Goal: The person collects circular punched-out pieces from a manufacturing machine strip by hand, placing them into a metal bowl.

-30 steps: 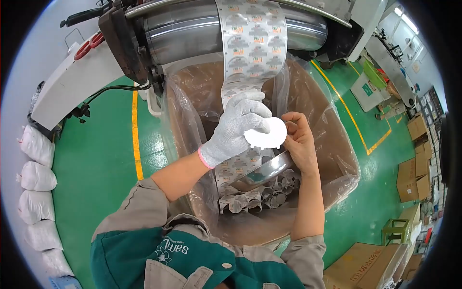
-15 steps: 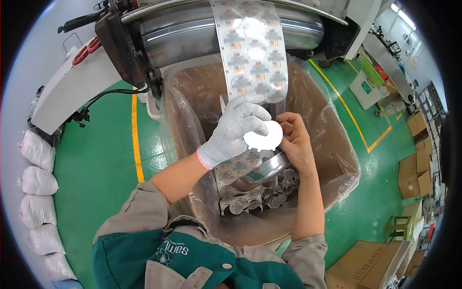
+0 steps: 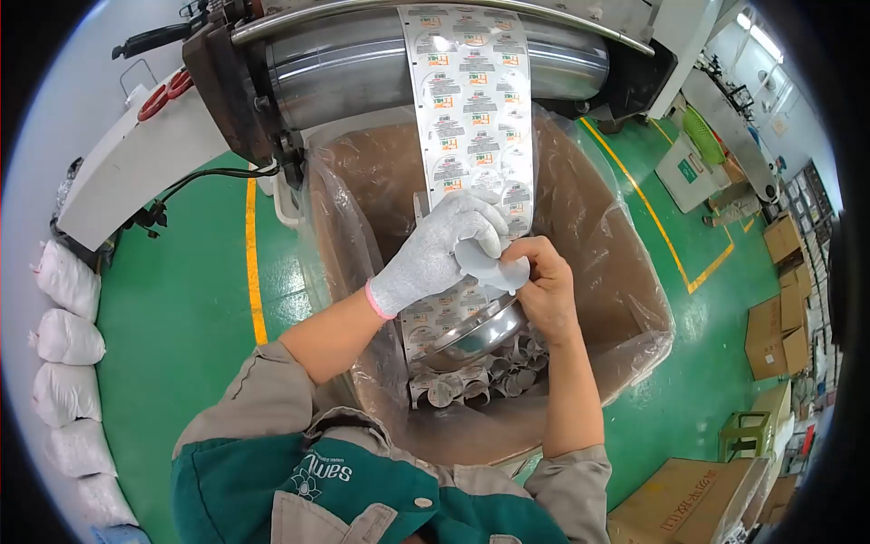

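Left hand (image 3: 444, 245): Gloved in white knit with a pink cuff, forearm bare, it reaches in over the near-left wall of the lined box (image 3: 594, 227). The fingers curl down and close on the white disc (image 3: 494, 265).
Right hand (image 3: 548, 295): Bare, its forearm rises almost straight from a grey sleeve across the box's near side. Thumb and fingertips are pinched tight on the disc's right edge, knuckles toward the camera.
White disc: Held between both hands above the middle of the box. It appears bent rather than flat, though fingers cover most of it.
Printed film (image 3: 471, 100): A strip of label prints drops from the steel roller (image 3: 344, 54) beyond the box's far wall. It passes behind the hands and down into the box.
Steel bowl (image 3: 467, 337): Inside the box, just below the hands and tilted, its right rim hidden by the right wrist.
Punched scrap (image 3: 471, 385): Crumpled film with round holes, heaped on the box floor under the bowl.
Hard to make out: The wording on the film is too small to read, and the palms of both hands face away. The person's body is cut off by the lower edge.
Surroundings: White sacks (image 3: 63, 335) line the green floor well left of the box. Brown cartons (image 3: 779, 317) stand well to its right.
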Demonstrator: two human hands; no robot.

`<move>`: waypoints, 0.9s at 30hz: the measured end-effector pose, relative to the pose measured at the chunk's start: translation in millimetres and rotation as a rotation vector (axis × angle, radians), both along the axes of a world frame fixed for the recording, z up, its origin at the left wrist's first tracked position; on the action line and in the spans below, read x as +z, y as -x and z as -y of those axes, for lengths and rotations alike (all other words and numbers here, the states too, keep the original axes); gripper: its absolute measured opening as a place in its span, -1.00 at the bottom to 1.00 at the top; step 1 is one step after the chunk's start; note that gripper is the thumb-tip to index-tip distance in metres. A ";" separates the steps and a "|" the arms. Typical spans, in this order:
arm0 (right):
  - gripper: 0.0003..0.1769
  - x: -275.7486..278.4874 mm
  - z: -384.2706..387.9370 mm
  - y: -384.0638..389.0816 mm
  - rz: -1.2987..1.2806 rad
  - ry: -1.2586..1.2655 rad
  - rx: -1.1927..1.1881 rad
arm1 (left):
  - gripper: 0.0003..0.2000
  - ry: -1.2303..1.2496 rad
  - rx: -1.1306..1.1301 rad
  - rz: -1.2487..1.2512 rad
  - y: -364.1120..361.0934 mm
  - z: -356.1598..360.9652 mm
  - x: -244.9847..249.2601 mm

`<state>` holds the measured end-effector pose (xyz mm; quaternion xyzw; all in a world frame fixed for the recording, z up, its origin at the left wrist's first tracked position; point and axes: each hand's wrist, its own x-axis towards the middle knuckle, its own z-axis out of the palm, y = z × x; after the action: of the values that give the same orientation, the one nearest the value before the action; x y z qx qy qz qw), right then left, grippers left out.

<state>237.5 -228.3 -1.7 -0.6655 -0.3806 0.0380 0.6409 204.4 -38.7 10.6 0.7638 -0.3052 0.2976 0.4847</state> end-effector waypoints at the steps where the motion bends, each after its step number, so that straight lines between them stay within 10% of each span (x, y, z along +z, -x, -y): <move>1: -0.76 -1.2 -4.6 1.9 0.037 -0.045 -0.029 | -0.72 0.007 -0.020 0.018 -1.3 -2.2 -2.2; 8: -0.67 -2.3 -14.6 5.8 0.491 -0.096 -0.454 | -0.44 0.459 -0.327 -0.797 2.5 -3.7 1.4; 16: -0.67 -10.3 -10.9 -3.0 0.779 0.146 -0.569 | -0.53 0.554 -0.442 -0.812 2.8 -4.9 -14.4; 20: -0.62 -19.5 -19.7 -1.4 0.712 0.208 -0.447 | -0.61 0.612 -0.183 -0.827 2.1 -8.2 -8.6; 27: -0.87 0.4 -14.4 1.6 -0.127 -0.030 -0.263 | -0.68 0.280 0.012 -0.682 0.0 -18.1 -10.6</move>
<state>235.9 -213.9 -1.3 -0.6961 -0.2494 -0.0100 0.6732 204.4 -20.6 0.0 0.7472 -0.0779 0.0679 0.6565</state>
